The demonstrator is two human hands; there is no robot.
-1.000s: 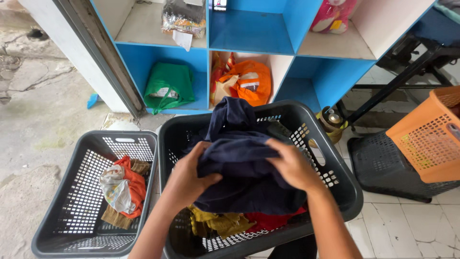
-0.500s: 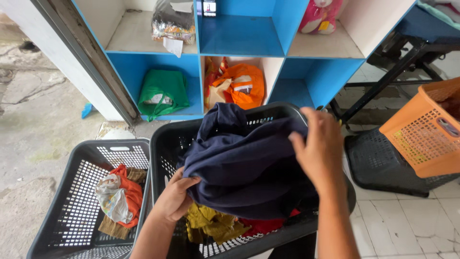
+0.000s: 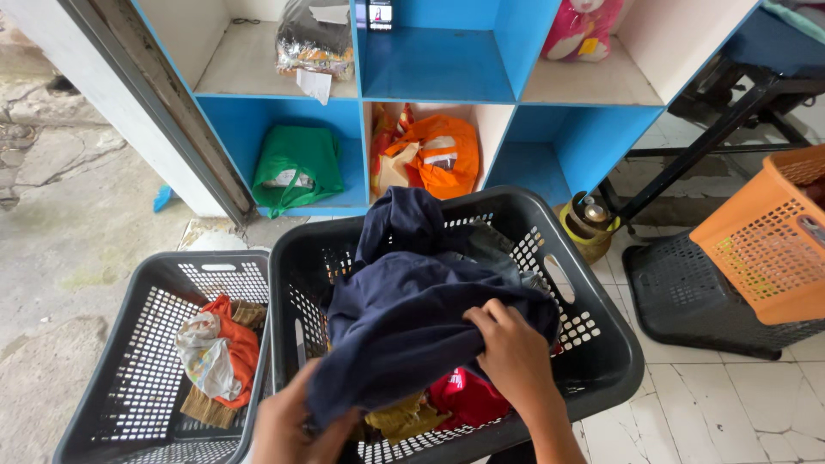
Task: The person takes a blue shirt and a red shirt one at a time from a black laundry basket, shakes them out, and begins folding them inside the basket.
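Navy garment — both hands gripping

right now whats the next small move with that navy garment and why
Probably lift the navy garment up clear of the dark basket: both the left hand and right hand grip it, but its far end still drapes over the basket's back rim.

my hands have open room only above the big dark basket; the navy garment fills its middle. the smaller basket touches its left wall, the blue shelf blocks behind.
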